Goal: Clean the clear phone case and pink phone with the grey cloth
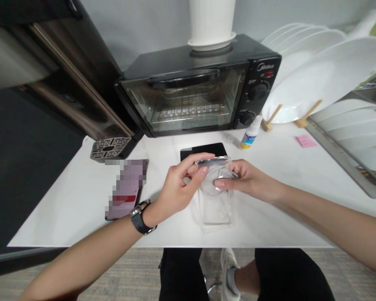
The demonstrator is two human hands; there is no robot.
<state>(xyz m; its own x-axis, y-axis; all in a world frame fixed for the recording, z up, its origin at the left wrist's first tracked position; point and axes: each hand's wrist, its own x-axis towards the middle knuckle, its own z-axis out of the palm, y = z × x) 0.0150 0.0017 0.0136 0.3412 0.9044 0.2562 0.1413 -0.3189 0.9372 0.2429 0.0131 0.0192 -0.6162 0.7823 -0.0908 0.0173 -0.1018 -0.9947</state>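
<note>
Over the middle of the white table (269, 217) both my hands hold a clear plastic phone case (215, 200). My left hand (180, 184), with a black watch on its wrist, pinches the case's top edge between thumb and fingers. My right hand (242, 179) grips the same upper end from the right, fingers pressed on it. The case's lower end rests on the table. A black phone (203, 149) lies flat just behind my hands.
A black toaster oven (197, 90) stands at the back with a white pot (211, 23) on top. A small white dropper bottle (250, 134), a rack of white plates (326, 71), a pink sticky note (305, 141) and another phone (127, 188) at left surround the hands.
</note>
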